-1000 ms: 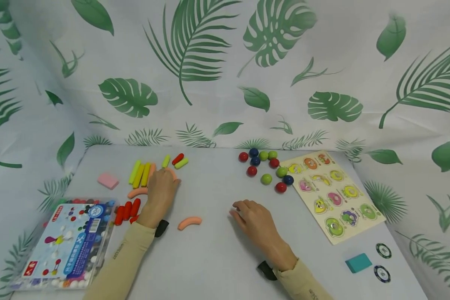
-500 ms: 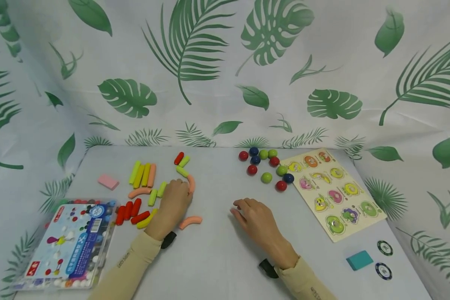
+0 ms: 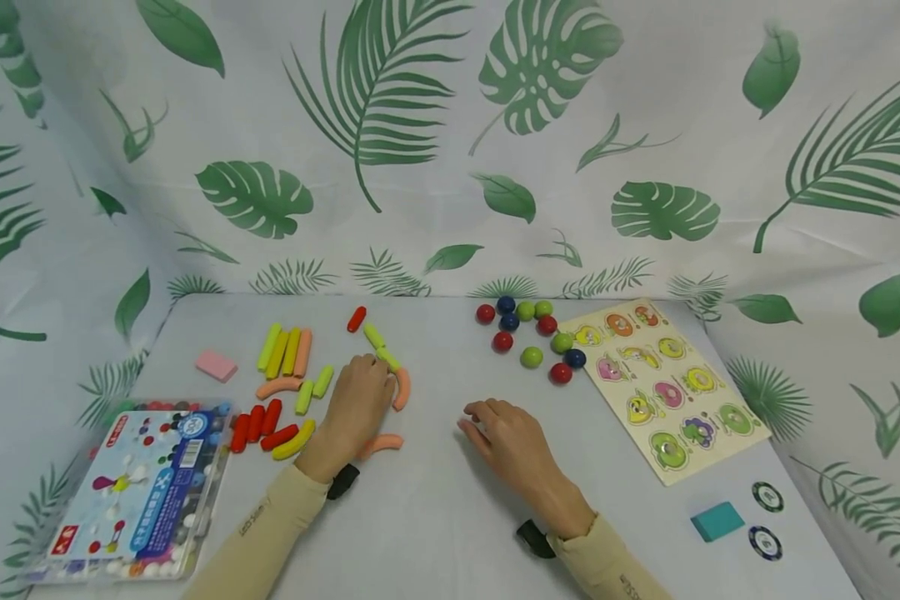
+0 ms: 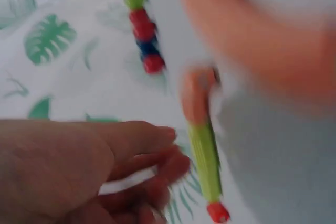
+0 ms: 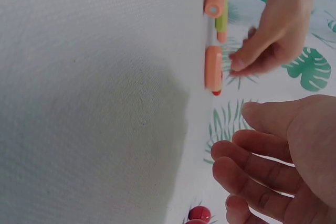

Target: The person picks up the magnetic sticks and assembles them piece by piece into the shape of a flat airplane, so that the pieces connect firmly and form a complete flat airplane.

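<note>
My left hand (image 3: 358,404) hovers over the left-middle of the table, just left of a curved orange tube piece (image 3: 402,389). Its fingers are loosely bent, and nothing shows between thumb and fingers of the left hand (image 4: 115,166) in the left wrist view. Two short green pieces (image 3: 374,336) lie behind it, the nearer one by the curved tube's far end. Another curved orange piece (image 3: 387,442) is partly hidden by the wrist. My right hand (image 3: 510,437) stays at centre right, relaxed and holding nothing; the right wrist view shows the right hand (image 5: 268,156) with fingers apart.
Yellow sticks (image 3: 277,354), red pieces (image 3: 255,423) and a curved yellow piece (image 3: 294,440) lie left. A clear bead box (image 3: 131,492) stands front left. Coloured balls (image 3: 532,357), a fruit puzzle board (image 3: 648,437), a teal block (image 3: 717,522) and two chips (image 3: 765,542) lie right.
My left hand has moved right and nearer from the back-left pieces. The curved orange piece beside it has shifted right, and two green pieces have changed position. My right hand has stayed put.
</note>
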`<state>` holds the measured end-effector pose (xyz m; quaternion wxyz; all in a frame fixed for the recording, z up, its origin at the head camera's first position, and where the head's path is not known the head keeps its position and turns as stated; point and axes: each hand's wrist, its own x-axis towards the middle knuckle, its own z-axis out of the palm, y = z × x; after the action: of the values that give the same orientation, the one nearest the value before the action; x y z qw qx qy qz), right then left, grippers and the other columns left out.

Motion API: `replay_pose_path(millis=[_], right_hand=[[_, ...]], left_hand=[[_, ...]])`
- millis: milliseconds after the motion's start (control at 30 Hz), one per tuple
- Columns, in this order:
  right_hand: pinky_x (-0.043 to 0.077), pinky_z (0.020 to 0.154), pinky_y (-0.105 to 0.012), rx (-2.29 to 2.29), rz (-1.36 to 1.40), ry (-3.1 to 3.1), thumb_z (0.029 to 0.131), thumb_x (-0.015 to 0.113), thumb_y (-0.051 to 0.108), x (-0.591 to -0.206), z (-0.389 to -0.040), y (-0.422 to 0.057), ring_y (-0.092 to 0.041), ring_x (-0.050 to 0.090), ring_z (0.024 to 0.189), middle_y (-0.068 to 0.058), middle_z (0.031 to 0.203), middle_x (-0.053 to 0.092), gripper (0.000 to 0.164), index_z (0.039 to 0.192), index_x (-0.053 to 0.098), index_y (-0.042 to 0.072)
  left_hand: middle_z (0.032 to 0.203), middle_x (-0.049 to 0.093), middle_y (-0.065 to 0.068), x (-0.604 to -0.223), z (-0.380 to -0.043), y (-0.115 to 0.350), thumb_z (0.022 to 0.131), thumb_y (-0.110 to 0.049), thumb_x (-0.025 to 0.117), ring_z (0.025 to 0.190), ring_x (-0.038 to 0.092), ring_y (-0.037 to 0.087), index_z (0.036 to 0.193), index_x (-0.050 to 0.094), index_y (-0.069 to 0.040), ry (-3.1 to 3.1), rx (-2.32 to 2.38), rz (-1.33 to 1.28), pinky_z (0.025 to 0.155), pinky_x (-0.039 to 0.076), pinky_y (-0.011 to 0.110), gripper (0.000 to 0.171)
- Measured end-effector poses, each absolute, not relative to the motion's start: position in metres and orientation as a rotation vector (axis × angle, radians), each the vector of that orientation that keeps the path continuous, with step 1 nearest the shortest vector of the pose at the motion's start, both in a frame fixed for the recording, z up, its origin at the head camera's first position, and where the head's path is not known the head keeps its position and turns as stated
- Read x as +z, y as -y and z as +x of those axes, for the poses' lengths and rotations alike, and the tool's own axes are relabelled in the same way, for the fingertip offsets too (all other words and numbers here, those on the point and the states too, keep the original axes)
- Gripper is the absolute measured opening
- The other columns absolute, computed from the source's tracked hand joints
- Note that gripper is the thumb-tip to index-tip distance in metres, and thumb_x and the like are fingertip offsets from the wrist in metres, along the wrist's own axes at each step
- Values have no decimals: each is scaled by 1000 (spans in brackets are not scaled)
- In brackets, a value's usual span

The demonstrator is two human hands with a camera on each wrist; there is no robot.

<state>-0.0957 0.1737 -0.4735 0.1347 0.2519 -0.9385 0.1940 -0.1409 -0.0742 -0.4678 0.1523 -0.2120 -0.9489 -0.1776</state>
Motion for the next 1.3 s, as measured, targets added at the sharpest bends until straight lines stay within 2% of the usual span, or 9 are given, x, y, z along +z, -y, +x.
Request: replay_pose_path(millis=[100,167,300,433,567,667,867,1033,1300], right_hand=[[59,76,-32,574,737,2728,90,79,23,-475,-95,-171,-14,69,82,0,91,74,19,104,76,10],[59,76,-31,577,745,2738,90,79,23,-476,-94,-169,-13,68,81,0,90,74,20,105,75,10],[58,74,-30,574,763,2742,91,77,24,-477,-93,-166,-12,67,79,0,89,73,20,105,75,10],[57,73,-29,550,772,2726,92,77,23,-477,-95,-165,-11,65,77,1,89,73,18,103,75,10],[57,72,-29,537,768,2738,92,76,24,-478,-95,-164,-9,63,75,2,88,72,17,103,75,11],[56,71,-29,538,765,2754,93,75,26,-478,-95,-163,-8,62,74,2,86,72,18,103,75,11],[56,70,-28,535,781,2748,93,76,25,-481,-95,-162,-8,62,74,2,86,71,18,103,75,11],[56,70,-27,543,777,2739,91,77,21,-482,-100,-161,-7,61,74,3,86,71,16,103,74,11],[57,73,-31,598,708,2749,92,76,15,-474,-133,-156,-13,65,81,-2,91,71,16,106,74,7]], left_hand=[[86,58,13,-471,-155,80,86,11,70,75,53,28,77,64,-5,2666,-567,-699,66,47,38,19],[91,59,12,-475,-160,85,86,15,67,80,54,28,78,66,-7,2675,-599,-795,70,48,40,23],[95,61,12,-481,-163,92,91,7,67,84,58,29,87,70,-4,2719,-677,-854,76,52,41,12],[95,62,10,-484,-162,101,94,-2,69,87,58,27,98,69,-1,2758,-754,-773,78,55,37,5],[89,58,8,-482,-163,112,99,-10,65,85,54,23,94,68,-3,2857,-788,-619,75,53,34,9],[85,55,9,-480,-166,121,100,-11,63,82,52,25,91,68,-1,2899,-752,-499,73,50,35,14],[78,55,15,-480,-168,131,92,-2,71,76,54,33,83,66,4,2860,-555,-376,68,48,40,12],[91,63,15,-476,-153,126,91,-6,74,86,60,30,93,71,2,2818,-647,-455,78,55,40,8],[96,67,1,-461,-116,122,92,-29,75,89,61,17,101,74,-9,3059,-1030,-639,82,55,34,22]])
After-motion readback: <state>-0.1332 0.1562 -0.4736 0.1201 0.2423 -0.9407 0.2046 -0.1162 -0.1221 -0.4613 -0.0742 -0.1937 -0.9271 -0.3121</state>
